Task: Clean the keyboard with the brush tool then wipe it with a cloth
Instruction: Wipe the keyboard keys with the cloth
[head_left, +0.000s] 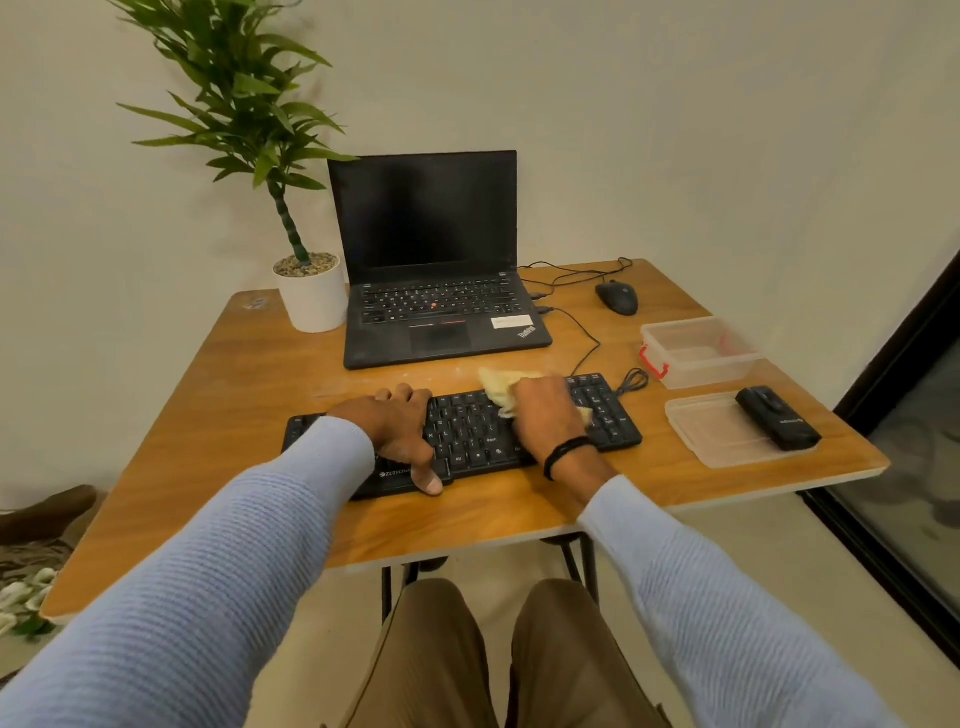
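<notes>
Pressing a crumpled yellow cloth (501, 387) onto the keys, the right hand (545, 415) has its fingers bunched around the fabric on the right-middle part of the black keyboard (467, 431). The left hand (397, 428) holds the keyboard's left part, fingers hooked over the far edge and thumb on the near edge. The keyboard lies flat on the tabletop (208, 415). Right of the right hand, a black brush tool (777, 418) rests on a clear lid (717, 436), with a clear container (696, 353) just beyond. Beyond both hands stands an open laptop (431, 260).
</notes>
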